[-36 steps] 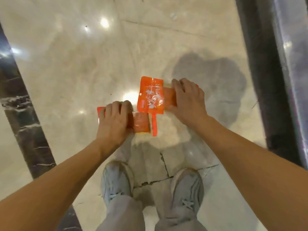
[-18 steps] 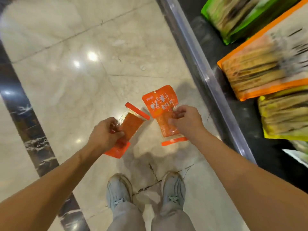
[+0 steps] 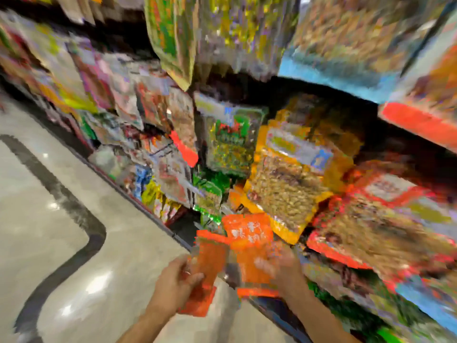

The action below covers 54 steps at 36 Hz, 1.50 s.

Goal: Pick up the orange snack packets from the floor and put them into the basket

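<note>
The view is badly blurred by motion. My left hand [image 3: 174, 284] grips one orange snack packet [image 3: 210, 264] by its lower half, held upright in front of me. My right hand [image 3: 282, 268] holds a second orange snack packet [image 3: 249, 246] with white lettering, just to the right of the first and slightly higher. Both packets are in the air, close together, in front of the lower shelf edge. No basket is visible.
Store shelves [image 3: 272, 169] packed with colourful snack bags fill the upper and right parts of the view. The pale marble floor [image 3: 61, 231] with a dark curved inlay strip [image 3: 91, 243] lies to the left and below.
Both hands have lifted the orange packets off the floor. My head has swung up from the floor and my feet to the shelves.
</note>
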Each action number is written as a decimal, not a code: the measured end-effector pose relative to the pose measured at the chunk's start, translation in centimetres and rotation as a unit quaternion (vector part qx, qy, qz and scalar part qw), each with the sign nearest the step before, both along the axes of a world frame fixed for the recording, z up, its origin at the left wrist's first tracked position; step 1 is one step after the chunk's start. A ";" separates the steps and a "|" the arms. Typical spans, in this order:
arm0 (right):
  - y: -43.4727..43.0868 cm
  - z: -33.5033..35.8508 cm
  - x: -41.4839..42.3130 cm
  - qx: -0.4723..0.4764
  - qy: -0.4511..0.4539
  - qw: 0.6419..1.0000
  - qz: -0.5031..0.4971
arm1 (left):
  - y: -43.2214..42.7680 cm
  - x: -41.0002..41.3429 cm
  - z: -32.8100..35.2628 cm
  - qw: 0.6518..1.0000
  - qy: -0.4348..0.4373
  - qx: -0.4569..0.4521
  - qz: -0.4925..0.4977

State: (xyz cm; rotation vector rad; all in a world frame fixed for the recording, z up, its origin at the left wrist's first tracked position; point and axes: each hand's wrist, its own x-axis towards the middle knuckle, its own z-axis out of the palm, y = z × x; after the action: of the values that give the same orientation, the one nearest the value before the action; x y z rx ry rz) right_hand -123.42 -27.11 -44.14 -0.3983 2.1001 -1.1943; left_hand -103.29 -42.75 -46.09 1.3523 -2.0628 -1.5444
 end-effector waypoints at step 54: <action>105.8 36.9 62.9 -0.026 0.350 0.419 -0.837 | 118.2 18.2 37.1 0.452 0.222 0.212 -0.838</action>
State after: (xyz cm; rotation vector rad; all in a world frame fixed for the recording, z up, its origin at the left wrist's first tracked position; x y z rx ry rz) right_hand -60.47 78.68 -7.27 2.2151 2.8708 -2.2271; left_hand -85.09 75.41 -9.03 -1.9167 -2.2941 -2.3712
